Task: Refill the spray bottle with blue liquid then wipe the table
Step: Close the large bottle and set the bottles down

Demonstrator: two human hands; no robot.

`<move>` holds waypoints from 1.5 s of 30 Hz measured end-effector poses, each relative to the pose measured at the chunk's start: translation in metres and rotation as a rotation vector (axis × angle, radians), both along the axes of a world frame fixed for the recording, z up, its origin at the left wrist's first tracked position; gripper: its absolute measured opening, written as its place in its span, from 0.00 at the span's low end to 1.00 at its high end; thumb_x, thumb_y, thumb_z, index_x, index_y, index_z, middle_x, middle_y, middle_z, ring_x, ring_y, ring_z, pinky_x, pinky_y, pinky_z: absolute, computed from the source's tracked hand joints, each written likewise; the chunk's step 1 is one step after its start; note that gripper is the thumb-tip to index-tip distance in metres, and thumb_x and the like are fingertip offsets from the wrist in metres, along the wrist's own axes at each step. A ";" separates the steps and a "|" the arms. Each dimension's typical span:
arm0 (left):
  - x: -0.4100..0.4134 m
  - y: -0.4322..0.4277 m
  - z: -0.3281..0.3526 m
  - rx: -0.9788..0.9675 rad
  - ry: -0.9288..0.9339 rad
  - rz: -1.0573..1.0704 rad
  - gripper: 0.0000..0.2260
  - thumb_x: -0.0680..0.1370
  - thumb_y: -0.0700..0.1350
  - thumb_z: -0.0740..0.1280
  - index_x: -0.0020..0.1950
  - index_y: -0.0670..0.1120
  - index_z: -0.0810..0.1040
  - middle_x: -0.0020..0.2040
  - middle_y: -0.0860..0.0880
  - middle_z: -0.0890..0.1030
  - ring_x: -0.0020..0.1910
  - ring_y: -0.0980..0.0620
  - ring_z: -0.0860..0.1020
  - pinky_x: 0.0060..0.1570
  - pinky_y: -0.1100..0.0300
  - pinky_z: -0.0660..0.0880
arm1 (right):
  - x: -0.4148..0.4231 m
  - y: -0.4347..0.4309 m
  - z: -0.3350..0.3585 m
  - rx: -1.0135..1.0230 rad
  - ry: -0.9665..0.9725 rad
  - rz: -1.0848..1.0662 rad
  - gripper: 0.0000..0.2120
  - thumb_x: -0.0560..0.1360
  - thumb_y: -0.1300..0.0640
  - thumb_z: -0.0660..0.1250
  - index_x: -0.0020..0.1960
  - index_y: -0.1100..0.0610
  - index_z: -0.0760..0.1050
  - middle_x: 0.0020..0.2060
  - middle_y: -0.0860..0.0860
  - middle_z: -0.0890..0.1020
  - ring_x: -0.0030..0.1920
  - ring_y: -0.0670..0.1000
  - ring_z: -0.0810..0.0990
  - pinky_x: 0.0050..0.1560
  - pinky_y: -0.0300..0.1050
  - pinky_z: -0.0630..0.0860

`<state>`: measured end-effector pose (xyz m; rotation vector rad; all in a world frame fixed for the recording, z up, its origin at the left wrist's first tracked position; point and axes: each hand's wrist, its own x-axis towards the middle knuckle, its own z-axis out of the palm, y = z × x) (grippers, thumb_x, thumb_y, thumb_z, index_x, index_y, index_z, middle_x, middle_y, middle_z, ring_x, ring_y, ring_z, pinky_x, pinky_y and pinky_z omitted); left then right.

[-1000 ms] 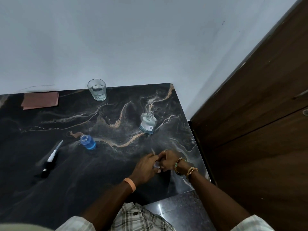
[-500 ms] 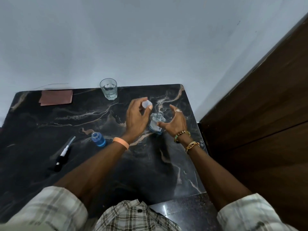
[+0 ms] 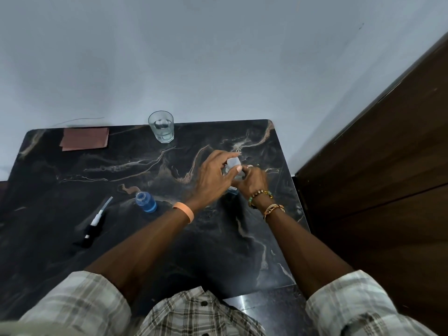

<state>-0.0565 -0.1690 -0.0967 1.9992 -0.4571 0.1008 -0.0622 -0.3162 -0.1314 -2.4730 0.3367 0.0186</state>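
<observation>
My left hand (image 3: 214, 177) pinches a small translucent cap (image 3: 234, 163) right over the clear glass bottle (image 3: 233, 189), which my right hand (image 3: 251, 181) grips around its body. Both hands hide most of that bottle; only its blue-tinged base corner shows. To the left, a small open bottle of blue liquid (image 3: 146, 202) stands upright on the dark marble table (image 3: 72, 190). The black and white spray pump with its dip tube (image 3: 94, 224) lies flat further left. A folded brown cloth (image 3: 84, 138) rests at the table's back left corner.
A drinking glass (image 3: 161, 126) holding some clear water stands at the back edge against the pale wall. A dark wooden door (image 3: 388, 166) runs close along the table's right side. The table's front right corner ends near my plaid shirt (image 3: 198, 314).
My hands rose from the front edge to the clear bottle. The right hand closed round the bottle, and the left lowered the cap onto its neck. The camera view shifted forward.
</observation>
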 end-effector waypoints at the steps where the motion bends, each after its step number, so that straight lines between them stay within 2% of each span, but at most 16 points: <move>1: 0.000 0.000 0.000 0.009 0.007 0.003 0.15 0.78 0.49 0.70 0.63 0.47 0.78 0.57 0.49 0.76 0.55 0.52 0.77 0.51 0.52 0.80 | 0.000 0.000 -0.001 -0.001 0.005 -0.007 0.16 0.63 0.45 0.78 0.48 0.49 0.83 0.33 0.47 0.82 0.34 0.48 0.79 0.34 0.44 0.78; 6: 0.002 -0.007 0.006 0.107 0.000 -0.004 0.17 0.77 0.48 0.71 0.64 0.45 0.79 0.58 0.48 0.77 0.55 0.51 0.77 0.53 0.52 0.80 | 0.001 0.000 -0.002 0.003 0.005 -0.046 0.13 0.62 0.46 0.78 0.41 0.52 0.82 0.30 0.47 0.81 0.31 0.48 0.78 0.32 0.44 0.78; 10: 0.004 -0.008 0.010 0.218 0.027 -0.024 0.17 0.77 0.46 0.70 0.66 0.46 0.79 0.60 0.47 0.78 0.56 0.51 0.77 0.58 0.53 0.78 | 0.001 0.001 0.000 0.007 0.018 -0.052 0.11 0.64 0.48 0.77 0.42 0.52 0.83 0.33 0.51 0.83 0.34 0.50 0.81 0.36 0.46 0.80; 13: 0.003 -0.011 0.015 0.255 0.032 -0.029 0.17 0.77 0.45 0.71 0.66 0.45 0.78 0.61 0.47 0.78 0.57 0.52 0.76 0.60 0.58 0.76 | 0.000 0.001 0.004 0.018 0.034 -0.056 0.08 0.66 0.51 0.76 0.41 0.54 0.82 0.34 0.51 0.83 0.35 0.50 0.80 0.36 0.45 0.79; 15: 0.003 -0.013 0.019 0.262 0.042 -0.018 0.16 0.75 0.46 0.73 0.62 0.45 0.79 0.59 0.47 0.76 0.55 0.53 0.74 0.58 0.60 0.75 | -0.002 0.002 0.008 0.026 0.033 -0.070 0.07 0.67 0.52 0.75 0.41 0.56 0.83 0.32 0.51 0.82 0.34 0.50 0.79 0.34 0.43 0.75; 17: 0.004 -0.014 0.021 0.280 0.044 0.011 0.13 0.73 0.47 0.74 0.56 0.47 0.80 0.56 0.50 0.73 0.53 0.55 0.71 0.52 0.67 0.70 | -0.003 0.004 0.010 0.003 0.063 -0.063 0.09 0.67 0.51 0.75 0.40 0.58 0.82 0.33 0.52 0.82 0.34 0.50 0.79 0.34 0.40 0.71; 20: 0.012 -0.021 0.028 0.324 0.072 0.004 0.07 0.74 0.46 0.74 0.50 0.49 0.81 0.52 0.51 0.74 0.49 0.55 0.72 0.42 0.73 0.65 | -0.002 0.003 0.015 0.033 0.081 -0.066 0.11 0.68 0.51 0.74 0.43 0.58 0.83 0.37 0.53 0.84 0.37 0.50 0.80 0.35 0.40 0.73; 23: 0.018 -0.025 0.032 0.321 0.098 -0.041 0.07 0.71 0.44 0.75 0.47 0.48 0.83 0.47 0.51 0.77 0.46 0.54 0.76 0.45 0.67 0.72 | -0.002 0.001 0.017 0.014 0.088 -0.050 0.11 0.67 0.49 0.73 0.46 0.54 0.83 0.38 0.51 0.84 0.37 0.49 0.80 0.36 0.38 0.72; 26: 0.021 -0.023 0.030 0.235 0.208 0.025 0.19 0.67 0.43 0.78 0.57 0.51 0.80 0.54 0.52 0.76 0.51 0.54 0.76 0.43 0.71 0.70 | -0.002 0.003 0.017 0.031 0.083 -0.044 0.12 0.65 0.47 0.75 0.43 0.54 0.82 0.37 0.50 0.84 0.36 0.48 0.80 0.34 0.36 0.71; 28: 0.021 -0.023 0.028 0.247 0.203 0.042 0.23 0.68 0.50 0.79 0.60 0.56 0.76 0.56 0.54 0.72 0.53 0.55 0.73 0.46 0.67 0.72 | -0.001 0.002 0.016 0.017 0.070 -0.065 0.13 0.64 0.46 0.75 0.40 0.54 0.81 0.36 0.50 0.84 0.34 0.46 0.78 0.30 0.34 0.68; 30: 0.024 -0.021 0.027 0.318 0.131 0.046 0.16 0.70 0.55 0.76 0.54 0.57 0.77 0.51 0.55 0.73 0.49 0.55 0.74 0.44 0.64 0.72 | -0.001 0.002 0.016 0.029 0.088 -0.079 0.15 0.63 0.45 0.76 0.42 0.54 0.81 0.37 0.50 0.84 0.34 0.45 0.77 0.31 0.34 0.68; 32: 0.027 -0.020 0.027 0.358 0.099 0.009 0.09 0.72 0.52 0.75 0.50 0.54 0.82 0.47 0.54 0.76 0.48 0.53 0.77 0.42 0.66 0.69 | -0.001 0.002 0.015 0.026 0.102 -0.074 0.16 0.63 0.45 0.76 0.44 0.54 0.82 0.37 0.50 0.84 0.34 0.45 0.78 0.33 0.36 0.71; 36: 0.027 -0.019 0.027 0.327 0.148 -0.060 0.14 0.70 0.45 0.77 0.55 0.53 0.83 0.54 0.53 0.79 0.54 0.53 0.78 0.53 0.60 0.75 | -0.001 0.002 0.015 0.064 0.103 -0.071 0.14 0.63 0.48 0.76 0.45 0.53 0.83 0.37 0.49 0.84 0.37 0.46 0.80 0.33 0.36 0.71; 39: 0.023 -0.019 0.025 0.268 0.210 -0.036 0.20 0.69 0.52 0.78 0.59 0.54 0.79 0.55 0.54 0.75 0.54 0.54 0.74 0.53 0.59 0.75 | -0.002 0.000 0.016 0.030 0.079 -0.052 0.10 0.66 0.49 0.74 0.42 0.55 0.81 0.37 0.51 0.84 0.36 0.49 0.80 0.33 0.40 0.73; 41: 0.022 -0.019 0.022 0.324 0.172 -0.004 0.19 0.69 0.55 0.77 0.57 0.54 0.79 0.53 0.53 0.74 0.53 0.54 0.74 0.53 0.57 0.76 | -0.002 -0.001 0.016 0.017 0.071 -0.048 0.10 0.67 0.50 0.73 0.43 0.55 0.81 0.37 0.51 0.84 0.35 0.48 0.78 0.32 0.38 0.72; 45: 0.025 -0.019 0.023 0.304 0.162 -0.018 0.16 0.70 0.46 0.77 0.56 0.51 0.82 0.52 0.54 0.78 0.51 0.55 0.77 0.54 0.56 0.78 | -0.002 0.001 0.016 0.062 0.087 -0.034 0.14 0.64 0.50 0.77 0.47 0.53 0.83 0.38 0.48 0.84 0.36 0.45 0.80 0.33 0.35 0.73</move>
